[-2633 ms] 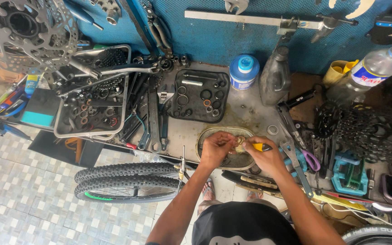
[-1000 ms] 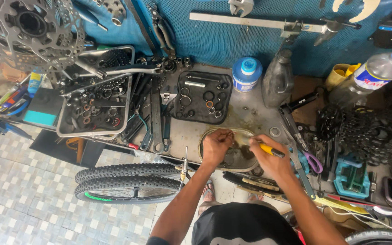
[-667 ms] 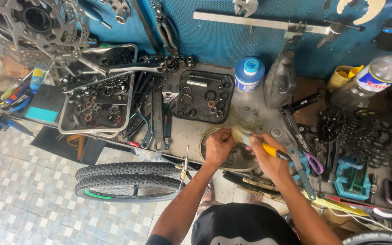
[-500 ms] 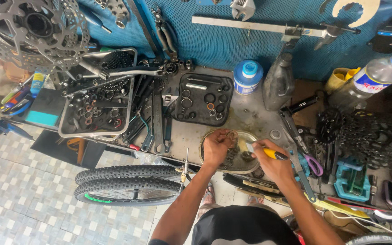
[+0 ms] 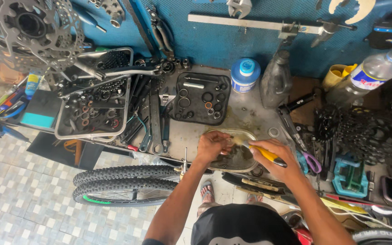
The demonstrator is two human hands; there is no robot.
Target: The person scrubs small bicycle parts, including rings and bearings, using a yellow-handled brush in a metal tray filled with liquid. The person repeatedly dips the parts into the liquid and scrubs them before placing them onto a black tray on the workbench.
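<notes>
A small part (image 5: 229,144) is gripped in the left hand (image 5: 212,146) over the oily tray (image 5: 249,136) on the surface (image 5: 250,113). A yellow brush (image 5: 264,153) is grasped by the right hand (image 5: 275,159); its long axis is directed left, at the part.

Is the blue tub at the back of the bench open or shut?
Shut. The blue tub stands upright against the blue wall, and from above its round lid sits over the whole top.
</notes>
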